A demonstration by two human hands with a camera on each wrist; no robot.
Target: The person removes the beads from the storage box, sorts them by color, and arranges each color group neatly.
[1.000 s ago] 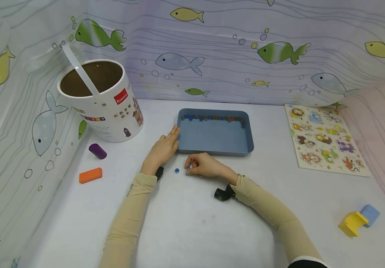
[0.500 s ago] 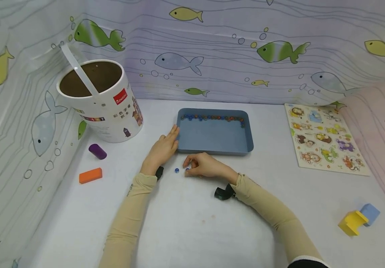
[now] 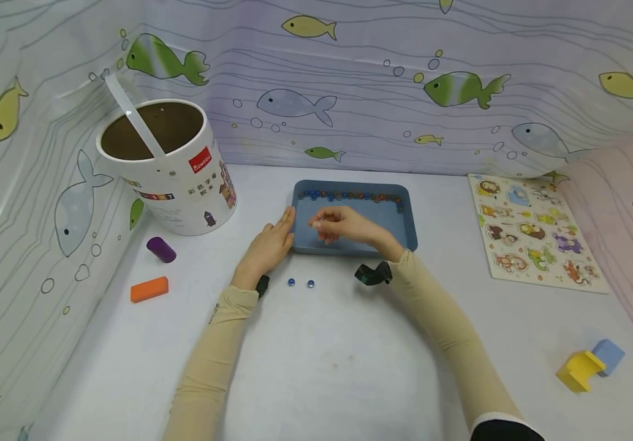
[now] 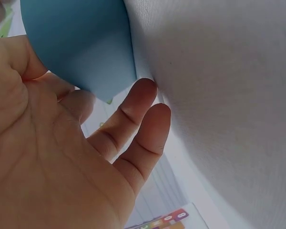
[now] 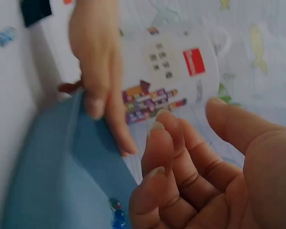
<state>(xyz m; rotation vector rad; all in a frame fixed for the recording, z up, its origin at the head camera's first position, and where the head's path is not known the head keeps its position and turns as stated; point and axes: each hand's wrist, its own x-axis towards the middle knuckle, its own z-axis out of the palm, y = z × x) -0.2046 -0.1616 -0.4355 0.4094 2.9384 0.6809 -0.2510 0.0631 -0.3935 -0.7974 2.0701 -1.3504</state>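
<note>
The left hand (image 3: 266, 248) rests with extended fingers against the left side of a blue-grey tray (image 3: 349, 251); the left wrist view shows its fingers at the tray's outer wall. Along the tray's far side runs a row of blue, brown and orange glass marbles (image 3: 329, 196). Over the tray's front half hovers the right hand (image 3: 349, 223), its fingers loosely bent. In the right wrist view its thumb stands apart from the fingertips, and no marble shows between them. Two blue marbles, a left one (image 3: 291, 282) and a right one (image 3: 310, 283), lie on the table before the tray.
A large white bucket (image 3: 184, 202) with a handle stands back left. Near it lie a purple cylinder (image 3: 161, 250) and an orange block (image 3: 149, 290). An animal puzzle board (image 3: 537, 233) is at right, with yellow (image 3: 576, 370) and blue (image 3: 607, 356) blocks nearer the front.
The right hand has left the right blue marble on the table and moved forward over the tray. The left hand has stayed at the tray's left side.
</note>
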